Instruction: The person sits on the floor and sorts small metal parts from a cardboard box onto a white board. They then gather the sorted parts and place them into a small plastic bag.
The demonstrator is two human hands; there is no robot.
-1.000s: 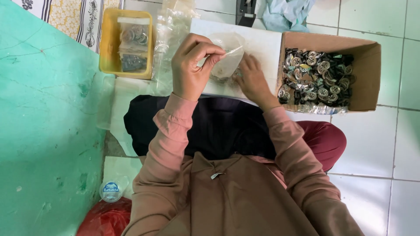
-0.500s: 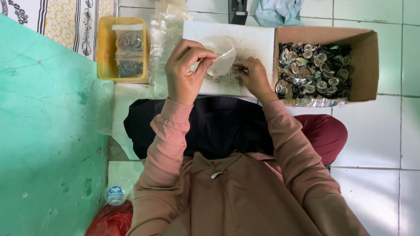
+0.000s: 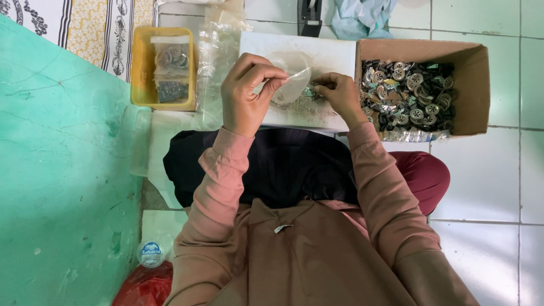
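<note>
The left hand [image 3: 246, 96] pinches a clear plastic bag [image 3: 288, 79] open while the right hand [image 3: 339, 93] pinches small metal parts [image 3: 309, 92] at its mouth, the cardboard box [image 3: 476, 85] close by.

There were 2 hands in view, a left hand [image 3: 245, 96] and a right hand [image 3: 338, 93]. There was 1 small clear plastic bag [image 3: 288, 85], 1 white board [image 3: 317, 56], 1 cardboard box [image 3: 476, 85] of metal parts [image 3: 408, 93] too many to count, 1 yellow tray [image 3: 141, 68] with 2 filled packets [image 3: 171, 71], and 1 black tape dispenser [image 3: 309, 16].
</note>
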